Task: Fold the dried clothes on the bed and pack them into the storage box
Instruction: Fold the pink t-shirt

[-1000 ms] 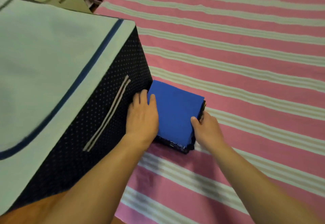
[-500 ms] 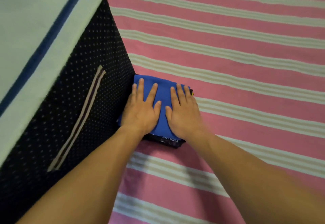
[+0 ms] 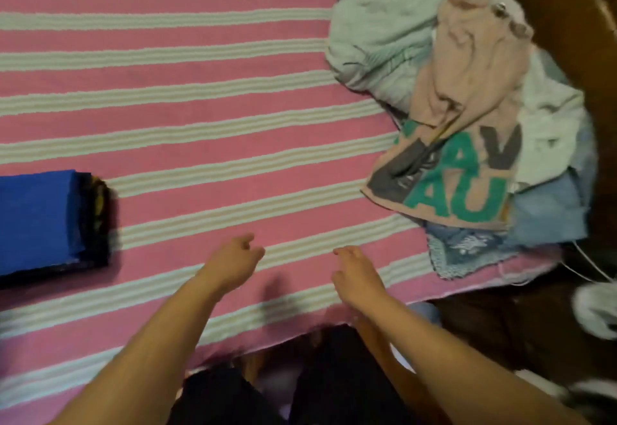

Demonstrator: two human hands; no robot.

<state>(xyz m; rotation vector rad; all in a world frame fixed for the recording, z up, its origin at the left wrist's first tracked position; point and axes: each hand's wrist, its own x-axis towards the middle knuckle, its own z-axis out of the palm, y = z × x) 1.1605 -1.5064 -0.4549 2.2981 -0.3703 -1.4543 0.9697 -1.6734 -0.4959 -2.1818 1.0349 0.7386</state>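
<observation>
Folded clothes (image 3: 40,221), a blue piece topping a dark stack, lie on the striped bedsheet (image 3: 200,117) well to the left of your left hand (image 3: 232,262). Both your hands hover just above the sheet, fingers loosely curled, gripping nothing; your right hand (image 3: 355,274) is nearer the unfolded pile (image 3: 467,117). That heap, beyond and right of it, has a pink lettered top (image 3: 467,157) draped over denim (image 3: 547,211).

Folded blue garment (image 3: 35,221) far left; unfolded clothes pile (image 3: 467,117) far right.
</observation>
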